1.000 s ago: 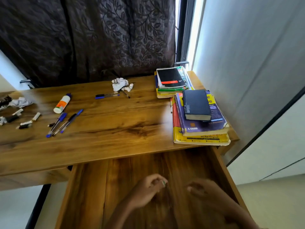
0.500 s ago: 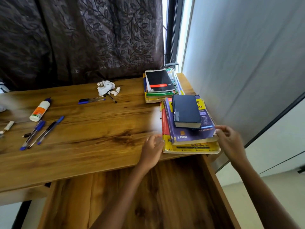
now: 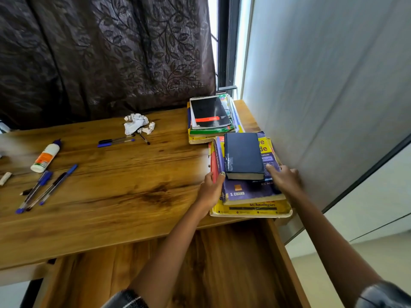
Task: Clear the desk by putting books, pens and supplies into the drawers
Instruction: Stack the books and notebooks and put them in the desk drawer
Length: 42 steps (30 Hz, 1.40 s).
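My left hand [image 3: 210, 190] grips the left side of the near book stack [image 3: 249, 192], thumb up on the purple cover, fingers curled along the spines. My right hand [image 3: 283, 180] holds the stack's right side, thumb lying on the purple book beside the dark blue book [image 3: 242, 155] that tops the pile. That small book lies flat, long axis running from the desk's front edge toward the back, page edges facing me. The stack sits at the front right corner of the desk [image 3: 122, 196], its yellow bottom book overhanging the front edge above the open drawer [image 3: 222, 263]. Behind it, touching, a second stack [image 3: 211, 117] with a black spiral notebook on top fills the back right corner. Farther left along the back lie crumpled paper [image 3: 136, 123] and two pens [image 3: 115, 142]; near the left edge, a glue bottle [image 3: 45, 156] pointing its cap backward and a cluster of blue pens [image 3: 46, 188] slanting toward the front left.
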{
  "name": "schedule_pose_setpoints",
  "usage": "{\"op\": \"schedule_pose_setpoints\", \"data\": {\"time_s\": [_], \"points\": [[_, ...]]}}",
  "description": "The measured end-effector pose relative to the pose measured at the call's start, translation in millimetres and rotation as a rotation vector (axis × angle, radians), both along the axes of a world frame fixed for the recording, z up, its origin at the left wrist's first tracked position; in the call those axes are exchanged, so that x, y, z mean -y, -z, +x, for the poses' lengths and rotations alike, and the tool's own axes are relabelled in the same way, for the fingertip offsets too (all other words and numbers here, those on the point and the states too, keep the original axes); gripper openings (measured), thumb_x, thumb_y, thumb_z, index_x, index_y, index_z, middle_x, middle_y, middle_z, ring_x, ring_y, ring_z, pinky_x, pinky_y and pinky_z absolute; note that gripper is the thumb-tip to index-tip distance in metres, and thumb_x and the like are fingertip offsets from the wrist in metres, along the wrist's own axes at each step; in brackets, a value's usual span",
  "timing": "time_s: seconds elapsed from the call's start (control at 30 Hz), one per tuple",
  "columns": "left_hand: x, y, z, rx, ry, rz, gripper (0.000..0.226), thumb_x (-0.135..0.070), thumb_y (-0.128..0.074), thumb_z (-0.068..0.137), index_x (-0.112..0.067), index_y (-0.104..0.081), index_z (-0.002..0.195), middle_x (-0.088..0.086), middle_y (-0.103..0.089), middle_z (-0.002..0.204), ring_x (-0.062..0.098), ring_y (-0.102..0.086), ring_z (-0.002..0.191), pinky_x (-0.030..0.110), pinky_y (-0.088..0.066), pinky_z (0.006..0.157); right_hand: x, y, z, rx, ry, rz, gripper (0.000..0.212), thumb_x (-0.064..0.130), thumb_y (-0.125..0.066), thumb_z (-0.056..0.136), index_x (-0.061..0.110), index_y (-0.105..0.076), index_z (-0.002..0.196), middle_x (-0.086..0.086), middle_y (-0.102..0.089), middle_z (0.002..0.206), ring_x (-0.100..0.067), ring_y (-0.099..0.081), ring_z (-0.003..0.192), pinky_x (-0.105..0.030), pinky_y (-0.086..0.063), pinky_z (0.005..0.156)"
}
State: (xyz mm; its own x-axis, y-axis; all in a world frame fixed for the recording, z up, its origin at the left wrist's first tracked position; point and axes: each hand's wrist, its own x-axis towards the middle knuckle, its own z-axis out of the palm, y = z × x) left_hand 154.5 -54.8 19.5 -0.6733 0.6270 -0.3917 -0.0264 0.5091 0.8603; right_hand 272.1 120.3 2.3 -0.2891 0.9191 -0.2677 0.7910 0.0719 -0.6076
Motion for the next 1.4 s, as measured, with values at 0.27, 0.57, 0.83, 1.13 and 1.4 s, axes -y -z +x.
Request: {"op": "schedule_pose_setpoints", "data": {"time_s": [0.27, 0.57, 0.83, 1.13, 1.4], "points": [[-14, -11, -10, 0.123, -0.081, -0.087, 0.081, -0.070, -0.038, 0.085, -0.012, -0.039, 0.141, 0.010, -0.043, 0.144, 0.029, -0.043, 0.128, 0.037, -0.036, 0.092, -12, 15, 15, -0.226, -0.038, -0.191, 0.054, 0.053, -0.069, 0.067, 0.009, -0.066, 0.098, -0.015, -0.071, 0.097, -0.032, -0.067, 0.087, -0.048, -0.055, 0.083], [8, -15, -5, 0.147, -0.055, -0.085, 0.074, -0.063, -0.052, 0.083, -0.016, -0.044, 0.139, 0.008, -0.042, 0.146, 0.026, -0.040, 0.133, 0.033, -0.034, 0.097, 11, 7, 38, -0.341, -0.151, -0.487, 0.035, 0.032, -0.074, 0.076, 0.009, -0.061, 0.099, -0.007, -0.069, 0.085, -0.021, -0.067, 0.074, -0.030, -0.054, 0.060], [48, -16, 10, 0.193, 0.080, -0.151, 0.068, -0.060, -0.049, 0.085, -0.023, -0.039, 0.141, 0.003, -0.048, 0.141, 0.019, -0.048, 0.120, 0.032, -0.036, 0.092, 49, 12, 61, -0.362, -0.180, -0.497, 0.037, 0.027, -0.068, 0.083, 0.007, -0.052, 0.109, -0.004, -0.064, 0.090, -0.013, -0.063, 0.076, -0.019, -0.046, 0.053], [49, -26, 19, 0.096, 0.084, -0.284, 0.123, -0.090, -0.052, 0.053, -0.016, -0.024, 0.146, 0.008, -0.039, 0.148, 0.030, -0.042, 0.131, 0.049, -0.036, 0.107, 83, 20, 63, -0.613, 0.066, -0.582, 0.063, 0.040, -0.066, 0.081, 0.015, -0.030, 0.125, -0.007, -0.056, 0.103, -0.021, -0.062, 0.088, -0.038, -0.054, 0.074], [54, -36, 18, 0.230, 0.189, -0.449, 0.107, -0.080, -0.050, 0.066, -0.019, -0.021, 0.149, 0.013, -0.028, 0.153, 0.035, -0.034, 0.136, 0.047, -0.039, 0.100, 84, 23, 71, -0.527, 0.038, -0.536, 0.079, 0.041, -0.075, 0.068, 0.006, -0.036, 0.127, -0.013, -0.058, 0.115, -0.023, -0.064, 0.093, -0.032, -0.054, 0.070]]}}
